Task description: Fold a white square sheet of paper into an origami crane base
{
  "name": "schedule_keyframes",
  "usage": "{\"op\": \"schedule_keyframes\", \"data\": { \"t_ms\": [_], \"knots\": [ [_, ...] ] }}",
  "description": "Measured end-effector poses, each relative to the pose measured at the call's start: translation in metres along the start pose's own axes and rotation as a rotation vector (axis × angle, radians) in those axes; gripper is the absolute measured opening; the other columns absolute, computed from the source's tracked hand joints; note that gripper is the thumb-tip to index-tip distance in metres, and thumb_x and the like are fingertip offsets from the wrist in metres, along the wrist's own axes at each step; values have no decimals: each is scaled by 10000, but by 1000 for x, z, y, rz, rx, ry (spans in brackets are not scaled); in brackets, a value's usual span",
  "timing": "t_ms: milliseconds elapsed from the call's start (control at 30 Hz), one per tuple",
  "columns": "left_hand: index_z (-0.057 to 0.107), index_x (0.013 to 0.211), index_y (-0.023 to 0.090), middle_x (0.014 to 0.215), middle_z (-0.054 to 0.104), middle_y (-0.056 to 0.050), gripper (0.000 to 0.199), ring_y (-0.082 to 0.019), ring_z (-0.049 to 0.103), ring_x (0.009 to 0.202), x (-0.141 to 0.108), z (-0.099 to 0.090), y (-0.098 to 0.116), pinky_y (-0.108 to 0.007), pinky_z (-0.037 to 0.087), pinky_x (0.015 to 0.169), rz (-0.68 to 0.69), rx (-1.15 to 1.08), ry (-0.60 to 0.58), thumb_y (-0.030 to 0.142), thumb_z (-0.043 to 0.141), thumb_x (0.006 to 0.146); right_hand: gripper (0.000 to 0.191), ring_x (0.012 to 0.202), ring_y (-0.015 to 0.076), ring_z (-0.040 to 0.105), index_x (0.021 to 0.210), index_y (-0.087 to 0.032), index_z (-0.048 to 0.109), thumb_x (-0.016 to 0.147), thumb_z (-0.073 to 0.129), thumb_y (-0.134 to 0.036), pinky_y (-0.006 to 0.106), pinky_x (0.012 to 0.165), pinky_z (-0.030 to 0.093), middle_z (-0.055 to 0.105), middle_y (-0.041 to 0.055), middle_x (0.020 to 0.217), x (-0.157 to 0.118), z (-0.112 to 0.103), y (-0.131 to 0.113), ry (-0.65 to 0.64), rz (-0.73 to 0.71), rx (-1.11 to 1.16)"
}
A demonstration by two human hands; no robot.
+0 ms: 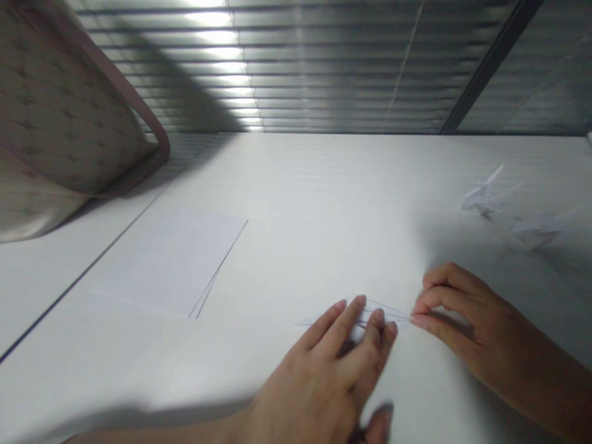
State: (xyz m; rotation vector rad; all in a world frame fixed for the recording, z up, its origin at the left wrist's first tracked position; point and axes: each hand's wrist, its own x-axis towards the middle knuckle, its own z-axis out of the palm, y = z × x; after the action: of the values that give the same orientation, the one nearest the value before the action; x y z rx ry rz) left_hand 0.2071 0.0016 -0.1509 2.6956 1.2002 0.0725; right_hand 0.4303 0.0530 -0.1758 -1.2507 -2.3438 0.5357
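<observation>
The left hand [319, 382] presses the folded white paper [370, 313] flat on the white table [324, 185] with spread fingers, and the right hand [456, 320] pinches its thin tip, a good way to stop sliding.

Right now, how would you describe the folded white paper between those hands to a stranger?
On the white table, look right of the flat paper sheets and below the two paper cranes. The narrow folded white paper lies under the left hand, its tip pinched by the right hand; nothing else is held.
</observation>
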Motion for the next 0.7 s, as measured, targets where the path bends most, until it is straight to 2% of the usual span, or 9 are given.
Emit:
{"op": "schedule_keyframes", "data": {
  "t_ms": [333, 533, 700],
  "knots": [
    [412, 1404, 138, 1433, 467, -59, 515, -267, 327, 1371, -3, -1, -1, -365, 334, 1120, 8, -5, 5, 376, 412, 947, 104, 853, 203, 565, 795, -217, 551, 890, 511, -225, 358, 755, 478, 522, 44, 875, 0, 4, -2, 18, -9, -18],
    [375, 1423, 117, 1447, 449, -63, 532, -276, 357, 1354, -3, 3, -8, -382, 347, 1112, 81, -22, 22, 375, 359, 958, 125, 845, 203, 561, 798, -214, 534, 911, 483, -199, 370, 773, 463, 520, 42, 863, 0, 6, -2, -1, -21, -32],
    [374, 1425, 121, 1452, 441, -64, 543, -274, 348, 1360, -3, 4, -9, -379, 343, 1116, 102, -23, 28, 384, 385, 950, 166, 853, 221, 565, 800, -214, 537, 931, 438, -186, 389, 785, 454, 541, 50, 842, -1, 10, -5, 37, -54, -84]
  ]
}}
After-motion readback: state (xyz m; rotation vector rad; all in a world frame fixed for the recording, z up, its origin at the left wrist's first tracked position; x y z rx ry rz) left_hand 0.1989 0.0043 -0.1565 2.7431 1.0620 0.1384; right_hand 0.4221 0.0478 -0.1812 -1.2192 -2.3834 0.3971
